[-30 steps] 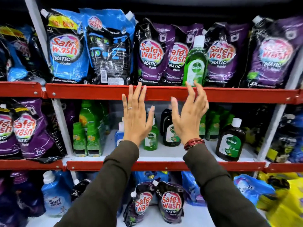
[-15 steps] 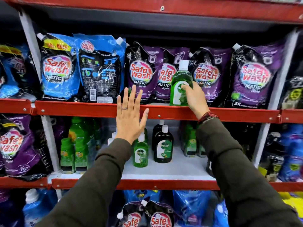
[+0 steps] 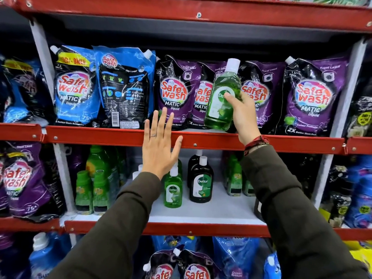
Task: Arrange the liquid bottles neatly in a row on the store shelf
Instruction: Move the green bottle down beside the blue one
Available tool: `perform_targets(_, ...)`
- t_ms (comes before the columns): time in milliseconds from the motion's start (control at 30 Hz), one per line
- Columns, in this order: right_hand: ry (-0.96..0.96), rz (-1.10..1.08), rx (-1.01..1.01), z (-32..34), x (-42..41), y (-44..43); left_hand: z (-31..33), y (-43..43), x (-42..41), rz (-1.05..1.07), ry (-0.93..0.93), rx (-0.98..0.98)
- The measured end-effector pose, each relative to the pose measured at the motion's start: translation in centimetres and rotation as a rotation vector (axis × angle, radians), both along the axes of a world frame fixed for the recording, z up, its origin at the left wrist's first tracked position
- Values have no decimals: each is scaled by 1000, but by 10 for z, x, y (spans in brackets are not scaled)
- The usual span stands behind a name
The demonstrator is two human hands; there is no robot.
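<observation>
My right hand (image 3: 242, 114) grips a large green Dettol bottle (image 3: 221, 97) with a white cap, tilted and lifted just above the upper red shelf (image 3: 100, 135), in front of the purple Safewash pouches. My left hand (image 3: 159, 146) is flat and spread, fingers apart, hovering over that shelf's red front edge and holding nothing. On the white middle shelf (image 3: 221, 210) below stand a small green Dettol bottle (image 3: 172, 190) and a dark brown Dettol bottle (image 3: 201, 182), with another dark one behind it.
Purple Safewash pouches (image 3: 175, 91) and blue ones (image 3: 74, 87) fill the upper shelf. Green-capped bottles (image 3: 91, 190) stand left on the middle shelf, more green bottles (image 3: 235, 178) right. White uprights (image 3: 43, 63) divide the bays. Pouches and blue bottles sit on the bottom shelf.
My right hand went from touching the standing green Dettol bottle to gripping it, lifting and tilting it off the upper shelf. My left hand stayed spread near the shelf edge.
</observation>
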State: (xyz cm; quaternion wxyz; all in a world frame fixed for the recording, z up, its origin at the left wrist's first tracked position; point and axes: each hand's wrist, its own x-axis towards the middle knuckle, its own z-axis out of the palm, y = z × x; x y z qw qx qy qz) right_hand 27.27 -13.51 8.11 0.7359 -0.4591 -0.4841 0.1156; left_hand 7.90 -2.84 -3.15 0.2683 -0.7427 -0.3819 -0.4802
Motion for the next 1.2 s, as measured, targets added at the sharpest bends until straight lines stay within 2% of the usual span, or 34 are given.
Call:
perform_targets(167,-11,79,7,-17,-18,-13,-14,-9,-10,-88,-67,-12)
perform_targets(333,22,172,-22,-75,-37,-16,-58,-16,-23,-101,-77,-74)
perform_targets(567,18,231,-144,-174,-61,-1,-131,-15,-48,-39,-43,-233)
perform_targets(867,-3,266,-317,-253,-66,35,-222,-22,-57,-202,83,-474)
perform_targets(1033,39,304,-384,-277,-67,54,-257,-22,-49,-128,149,-584)
perform_targets(1200,70,292,-402,-290,-70,69,-264,-23,-41,-2,162,-587)
